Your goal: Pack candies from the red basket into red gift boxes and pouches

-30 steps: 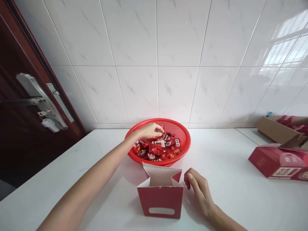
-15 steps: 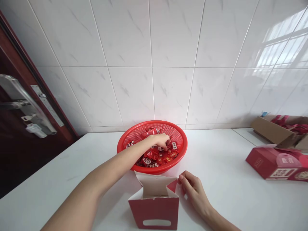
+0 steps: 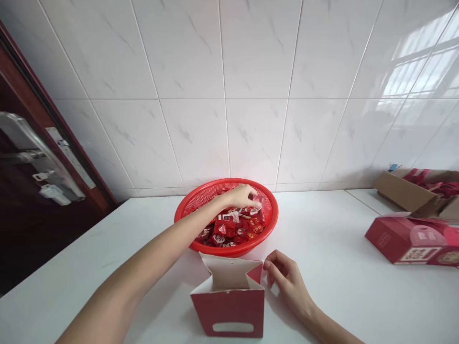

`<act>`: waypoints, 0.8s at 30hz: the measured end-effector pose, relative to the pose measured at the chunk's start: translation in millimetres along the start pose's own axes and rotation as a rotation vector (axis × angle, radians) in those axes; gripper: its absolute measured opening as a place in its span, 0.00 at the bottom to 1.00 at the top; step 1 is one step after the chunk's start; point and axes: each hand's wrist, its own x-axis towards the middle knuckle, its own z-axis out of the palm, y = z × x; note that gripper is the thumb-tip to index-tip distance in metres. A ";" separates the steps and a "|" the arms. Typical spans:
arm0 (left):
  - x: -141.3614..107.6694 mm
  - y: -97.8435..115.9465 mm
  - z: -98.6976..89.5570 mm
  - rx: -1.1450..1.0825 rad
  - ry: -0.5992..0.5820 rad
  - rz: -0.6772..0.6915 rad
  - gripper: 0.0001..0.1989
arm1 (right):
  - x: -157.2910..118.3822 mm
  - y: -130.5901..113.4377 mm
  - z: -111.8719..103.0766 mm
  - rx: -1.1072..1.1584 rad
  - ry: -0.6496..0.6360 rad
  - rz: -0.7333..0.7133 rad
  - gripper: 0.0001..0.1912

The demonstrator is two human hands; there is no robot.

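Note:
My left hand [image 3: 241, 196] reaches into a red plastic basket [image 3: 270, 224], its fingers closed around a small red snack packet [image 3: 256, 199] just above the pile. Many similar red wrapped packets [image 3: 227, 228] lie beneath it. In front of the basket stands a dark red paper box [image 3: 229, 306], open at the top, white inside, with a cut-out handle slot on the near side. My right hand [image 3: 287, 282] is closed at the box's right far corner, thumb and forefinger pinching its edge.
The white countertop [image 3: 322, 229] meets a tiled wall [image 3: 258, 138]. To the right sit closed red boxes [image 3: 398, 243] and a brown cardboard carton [image 3: 405, 193] with pink-red items. A dark red door [image 3: 32, 205] with handle and keys stands at the left.
My left hand has lifted slightly within the basket and now shows a red packet in its fingers. My right hand stays at the box's corner.

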 end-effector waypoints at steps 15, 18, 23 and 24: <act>-34.4 83.1 20.4 -0.175 -0.482 0.272 0.11 | -6.7 -20.3 -16.3 0.123 0.068 -0.218 0.16; -30.4 78.3 15.7 -0.207 -0.467 0.246 0.07 | -7.5 -23.5 -14.4 0.094 0.103 -0.153 0.20; -16.2 35.9 -9.7 -0.212 -0.001 0.111 0.12 | -2.5 -16.2 -9.3 0.188 0.133 -0.060 0.24; -13.0 24.8 -12.9 -0.148 0.056 0.058 0.11 | -1.4 -13.5 -7.2 0.224 0.129 -0.033 0.24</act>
